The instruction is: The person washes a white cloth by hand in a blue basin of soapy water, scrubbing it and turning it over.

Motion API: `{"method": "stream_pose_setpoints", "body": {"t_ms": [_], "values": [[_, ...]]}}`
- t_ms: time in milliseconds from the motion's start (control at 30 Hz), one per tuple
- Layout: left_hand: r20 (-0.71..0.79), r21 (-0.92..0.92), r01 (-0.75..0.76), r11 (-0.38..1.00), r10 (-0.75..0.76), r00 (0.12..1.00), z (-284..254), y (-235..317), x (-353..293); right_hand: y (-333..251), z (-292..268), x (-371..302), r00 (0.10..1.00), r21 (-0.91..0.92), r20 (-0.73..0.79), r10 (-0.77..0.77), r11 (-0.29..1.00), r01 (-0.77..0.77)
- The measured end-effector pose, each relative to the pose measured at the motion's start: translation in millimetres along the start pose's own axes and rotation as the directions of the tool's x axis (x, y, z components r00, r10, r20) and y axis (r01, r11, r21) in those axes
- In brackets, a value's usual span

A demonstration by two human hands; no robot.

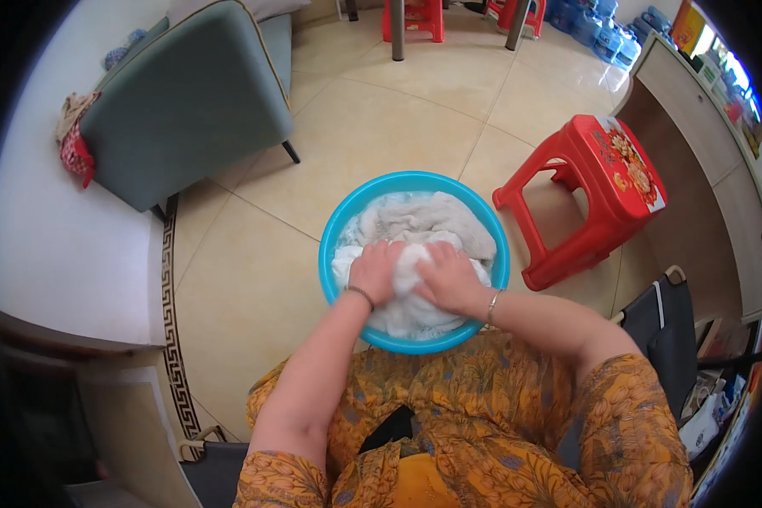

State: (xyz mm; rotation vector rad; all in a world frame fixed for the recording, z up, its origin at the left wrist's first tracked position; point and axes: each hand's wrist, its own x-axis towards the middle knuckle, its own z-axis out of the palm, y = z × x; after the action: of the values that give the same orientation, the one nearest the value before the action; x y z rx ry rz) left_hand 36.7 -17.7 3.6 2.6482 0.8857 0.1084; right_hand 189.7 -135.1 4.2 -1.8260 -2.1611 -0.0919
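A round turquoise basin (328, 269) stands on the floor in front of my lap, with sudsy water inside. White cloth (411, 269) lies bunched in it, and a greyish-white towel-like cloth (427, 216) is heaped toward the far side. My left hand (376, 271) presses into the white cloth, fingers curled round it. Opposite, my right hand (450, 278) grips the same cloth, with a fold bulging up between the two hands. Some fingertips are hidden in the wet fabric.
A red plastic stool (588, 199) stands right of the basin. At the left is a grey-green sofa (199, 106); at the right, a curved counter (694, 144). Large blue water bottles (601, 38) stand at the far right, and table legs (397, 32) rise beyond the tiled floor (381, 110).
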Motion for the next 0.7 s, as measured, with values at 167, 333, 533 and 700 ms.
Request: {"method": "stream_pose_setpoints", "body": {"t_ms": [167, 333, 533, 700], "values": [[0.116, -0.073, 0.217, 0.973, -0.208, 0.971, 9, -14, 13, -8, 10, 44, 0.984, 0.109, -0.041, 0.176, 0.979, -0.17], [0.144, -0.042, 0.36, 0.932, -0.351, 0.925, 15, -11, 10, 2, 27, 74, 0.972, 0.08, 0.086, 0.22, 0.971, -0.226], [-0.043, -0.124, 0.373, 0.919, -0.381, 0.924, -7, 28, -5, 20, 8, 96, 0.887, 0.234, 0.218, 0.407, 0.86, -0.452], [-0.365, -0.346, 0.275, 0.897, -0.399, 0.841, -21, 11, -18, 1, -57, 98, 0.96, 0.821, 0.102, 0.263, 0.523, -0.23]]}}
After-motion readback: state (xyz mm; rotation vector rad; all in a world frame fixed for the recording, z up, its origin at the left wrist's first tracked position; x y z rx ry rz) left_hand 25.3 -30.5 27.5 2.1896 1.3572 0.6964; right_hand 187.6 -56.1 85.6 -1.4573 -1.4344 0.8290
